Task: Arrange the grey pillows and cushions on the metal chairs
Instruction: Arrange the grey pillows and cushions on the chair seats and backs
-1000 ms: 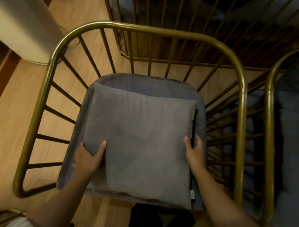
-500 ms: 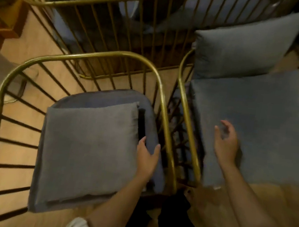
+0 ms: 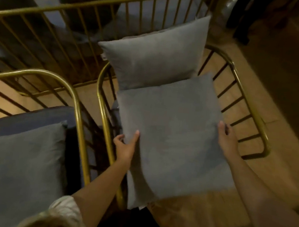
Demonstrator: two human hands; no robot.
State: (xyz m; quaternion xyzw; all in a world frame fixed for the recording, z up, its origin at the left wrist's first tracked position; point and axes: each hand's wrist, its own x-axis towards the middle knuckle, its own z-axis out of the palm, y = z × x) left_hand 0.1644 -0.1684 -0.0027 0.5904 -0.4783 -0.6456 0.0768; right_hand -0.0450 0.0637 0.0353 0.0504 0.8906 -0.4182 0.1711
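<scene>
— On the right-hand brass-coloured metal chair (image 3: 249, 98), what have you got?

— A flat square grey fabric cushion (image 3: 176, 135), lying on the seat with its near edge overhanging the front. My left hand (image 3: 125, 148) is closed on its left edge, thumb on top and fingers curled underneath. My right hand (image 3: 226, 137) is on the right edge, fingers wrapped round the side; I can't tell how firmly.

— And behind it?

— A plump grey pillow (image 3: 155, 54) leaning upright against the chair's back bars, touching the cushion's far edge.

— How will the cushion handle?

— Soft and light, I'd judge; the near corner already sags. It'll flop if held by one side, so I'd keep both edges and slide it back.

— The other chair?

— The left brass-framed chair (image 3: 72, 93) carries another grey pillow (image 3: 13, 168), flat on its seat.
</scene>
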